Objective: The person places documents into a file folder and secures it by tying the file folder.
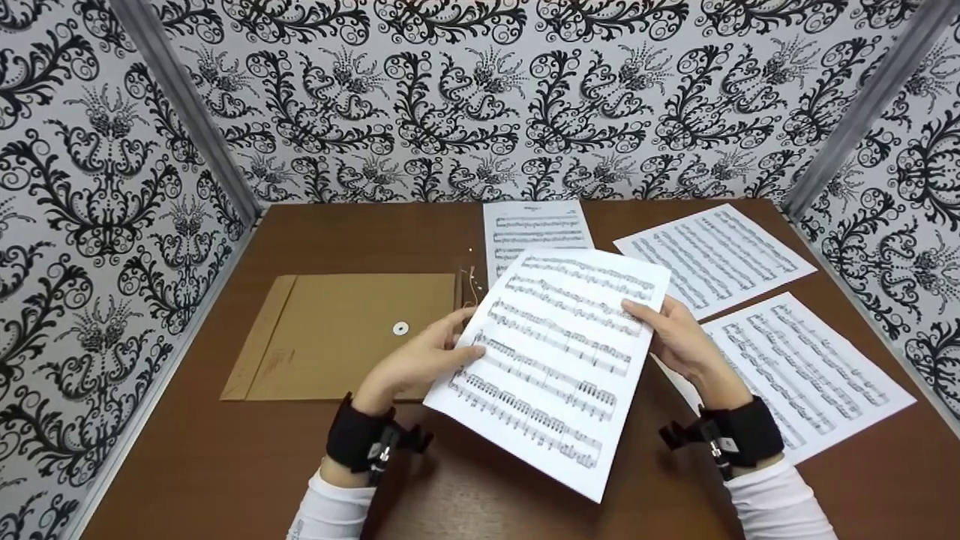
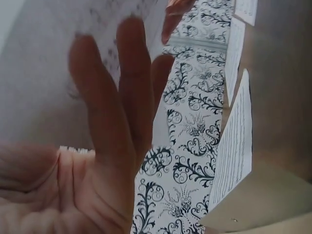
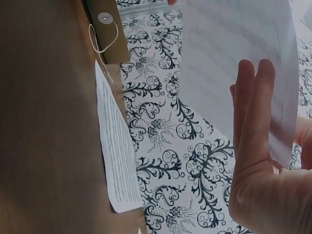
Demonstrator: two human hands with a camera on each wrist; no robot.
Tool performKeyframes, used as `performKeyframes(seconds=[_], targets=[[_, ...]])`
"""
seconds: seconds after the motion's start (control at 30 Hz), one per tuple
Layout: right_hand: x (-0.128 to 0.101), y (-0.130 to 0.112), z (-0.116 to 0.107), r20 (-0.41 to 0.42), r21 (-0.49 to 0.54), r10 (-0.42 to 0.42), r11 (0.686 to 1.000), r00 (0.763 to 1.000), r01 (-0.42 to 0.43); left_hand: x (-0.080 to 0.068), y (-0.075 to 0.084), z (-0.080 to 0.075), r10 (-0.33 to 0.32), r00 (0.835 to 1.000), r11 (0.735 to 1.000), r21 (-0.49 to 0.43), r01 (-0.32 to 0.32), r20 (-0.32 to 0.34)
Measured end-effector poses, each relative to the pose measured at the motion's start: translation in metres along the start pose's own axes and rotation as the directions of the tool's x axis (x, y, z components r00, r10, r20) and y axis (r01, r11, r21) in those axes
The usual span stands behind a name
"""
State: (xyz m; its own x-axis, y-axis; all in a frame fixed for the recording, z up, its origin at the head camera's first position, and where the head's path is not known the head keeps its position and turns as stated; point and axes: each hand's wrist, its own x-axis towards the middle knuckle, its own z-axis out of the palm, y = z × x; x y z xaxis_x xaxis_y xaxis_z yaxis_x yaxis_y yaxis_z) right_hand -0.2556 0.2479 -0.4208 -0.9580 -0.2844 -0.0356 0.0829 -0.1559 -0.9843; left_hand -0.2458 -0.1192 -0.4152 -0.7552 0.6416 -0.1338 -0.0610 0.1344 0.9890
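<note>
Head view shows that we hold one music sheet (image 1: pixel 559 352) above the table (image 1: pixel 225 450), left hand (image 1: pixel 420 360) and right hand (image 1: pixel 675 337) pinching its side edges, fingers flat beneath. We judge the sorting step; next we must lay it squarely. At left, the envelope (image 1: pixel 337 330) lies closed; its contents are hidden.

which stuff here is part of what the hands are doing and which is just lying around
In hand: held sheet, left hand, right hand.

Lying about: envelope, top sheet, far right sheet, near right sheet, table.
</note>
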Motion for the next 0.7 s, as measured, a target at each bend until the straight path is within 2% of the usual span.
performKeyframes(seconds=[0.23, 0.5, 0.7], targets=[[0.0, 0.0, -0.007, -0.002, 0.0, -0.007, 1.0, 1.0, 0.007, -0.004, -0.002, -0.014, 0.009, 0.996, 1.0, 0.007, -0.01, 0.092], [0.0, -0.002, -0.012, -0.005, 0.011, 0.022, 1.0, 1.0, -0.022, -0.008, -0.002, -0.021, -0.03, 0.991, 0.998, -0.047, 0.036, 0.128], [0.0, -0.002, -0.016, 0.032, -0.016, 0.016, 1.0, 0.999, -0.015, -0.011, -0.002, -0.026, -0.017, 0.987, 0.998, -0.05, 0.025, 0.16]])
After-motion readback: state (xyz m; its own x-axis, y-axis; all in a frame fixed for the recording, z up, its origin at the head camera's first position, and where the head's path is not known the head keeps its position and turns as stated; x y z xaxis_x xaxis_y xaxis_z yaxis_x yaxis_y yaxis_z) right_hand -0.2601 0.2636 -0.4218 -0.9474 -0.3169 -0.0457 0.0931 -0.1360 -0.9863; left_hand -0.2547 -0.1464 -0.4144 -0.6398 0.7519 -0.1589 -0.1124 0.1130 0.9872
